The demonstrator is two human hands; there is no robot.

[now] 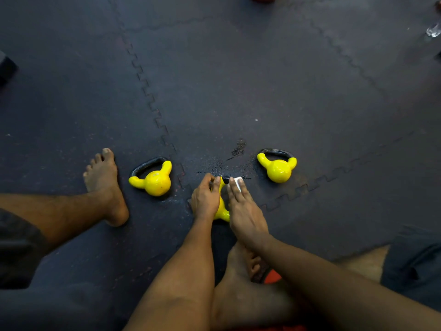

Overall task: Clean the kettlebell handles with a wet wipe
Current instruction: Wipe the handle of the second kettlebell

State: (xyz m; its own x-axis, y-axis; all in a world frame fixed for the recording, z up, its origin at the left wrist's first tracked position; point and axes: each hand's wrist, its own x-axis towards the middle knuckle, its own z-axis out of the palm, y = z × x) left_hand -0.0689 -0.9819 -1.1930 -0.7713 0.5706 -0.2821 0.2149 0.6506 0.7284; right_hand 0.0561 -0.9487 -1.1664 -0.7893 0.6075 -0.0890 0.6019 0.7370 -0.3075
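Three yellow kettlebells with black handles lie on the dark floor mat. The middle kettlebell (222,207) sits between my hands, mostly hidden. My left hand (205,196) is closed around its yellow body. My right hand (244,207) presses a white wet wipe (238,183) against its black handle, fingers stretched flat over the wipe. A second kettlebell (154,181) lies on its side to the left, and a third kettlebell (278,168) lies to the right, both untouched.
My bare left foot (105,185) rests left of the left kettlebell, and my right foot (241,268) is tucked under my arms. Wet specks (238,149) mark the interlocking mat beyond the hands. A crumpled clear wrapper (433,31) lies at far right.
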